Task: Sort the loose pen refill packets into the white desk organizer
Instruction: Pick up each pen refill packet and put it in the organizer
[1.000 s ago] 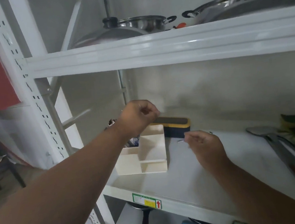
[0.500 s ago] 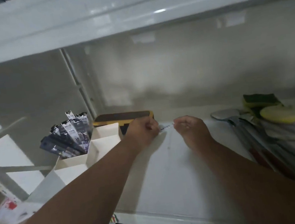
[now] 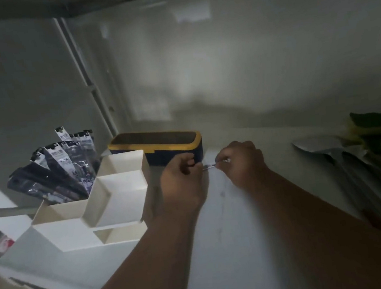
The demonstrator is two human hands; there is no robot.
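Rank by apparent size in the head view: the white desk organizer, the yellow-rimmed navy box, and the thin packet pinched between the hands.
1. White desk organizer, largest, though it sits nearer the camera, which inflates it.
2. Yellow-rimmed navy box, clearly smaller in view; it stands farther back.
3. Thin packet, by far the smallest, mostly hidden by the left hand and right hand.

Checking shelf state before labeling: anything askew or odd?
Only the refill packets: they fan out and lean left over the rim of the white organizer, not upright. Both hands pinch a thin item, too blurred to identify.
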